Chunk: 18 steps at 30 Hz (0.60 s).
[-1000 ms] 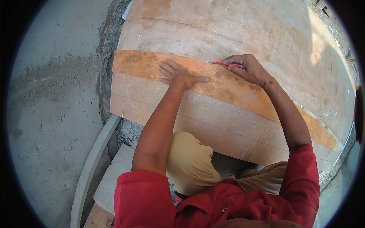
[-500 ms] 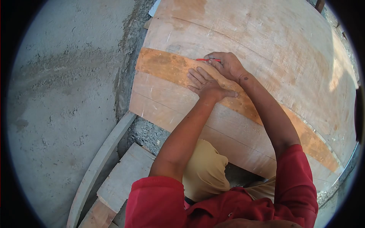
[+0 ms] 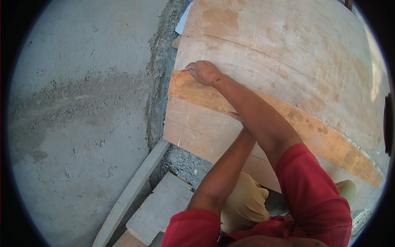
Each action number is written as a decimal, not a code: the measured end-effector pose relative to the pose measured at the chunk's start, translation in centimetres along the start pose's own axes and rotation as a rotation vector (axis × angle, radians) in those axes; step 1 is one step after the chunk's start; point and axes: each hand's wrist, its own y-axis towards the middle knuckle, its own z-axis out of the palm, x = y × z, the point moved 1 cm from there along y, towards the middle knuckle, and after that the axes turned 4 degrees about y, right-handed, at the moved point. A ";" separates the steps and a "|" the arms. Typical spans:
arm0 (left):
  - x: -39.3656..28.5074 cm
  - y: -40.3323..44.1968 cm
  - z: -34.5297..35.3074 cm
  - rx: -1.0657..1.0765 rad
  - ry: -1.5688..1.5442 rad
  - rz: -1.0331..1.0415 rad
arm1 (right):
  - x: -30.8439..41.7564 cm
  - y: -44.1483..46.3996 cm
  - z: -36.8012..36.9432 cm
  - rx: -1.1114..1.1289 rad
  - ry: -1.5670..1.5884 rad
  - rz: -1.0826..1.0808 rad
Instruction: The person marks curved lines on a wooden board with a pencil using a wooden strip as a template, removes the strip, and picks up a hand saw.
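Note:
My right hand [image 3: 203,73] is closed around a thin red pencil [image 3: 189,70], whose tip points left along the upper edge of an orange-brown wooden strip [image 3: 193,88]. It is close to the strip's left end. The strip lies across a large plywood sheet [image 3: 255,33]. My left hand [image 3: 236,117] rests on the strip, mostly hidden beneath my right forearm. A stretched-out finger of it shows, so the hand looks open, flat on the wood.
A rough concrete wall or slab [image 3: 82,115] fills the left side, meeting the plywood at a gritty joint. Below are a curved narrow board [image 3: 131,193] and a grey plank [image 3: 160,208]. My bent knee [image 3: 245,197] is near the sheet's lower edge.
My right hand has slid left along the strip's upper edge with the pencil, to near its left end. The right forearm now crosses over my left hand. The view has shifted leftward.

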 end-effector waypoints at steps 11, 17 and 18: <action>-5.9 -0.7 0.1 -0.142 0.584 -0.403 | 2.2 2.6 0.6 0.008 -0.104 0.055; -12.0 -0.3 -4.1 -0.199 0.410 -0.680 | 1.8 -10.7 -14.3 0.362 -0.420 0.147; -11.9 -0.2 -3.8 -0.229 0.411 -0.686 | 1.4 -14.3 -17.5 0.398 -0.440 0.158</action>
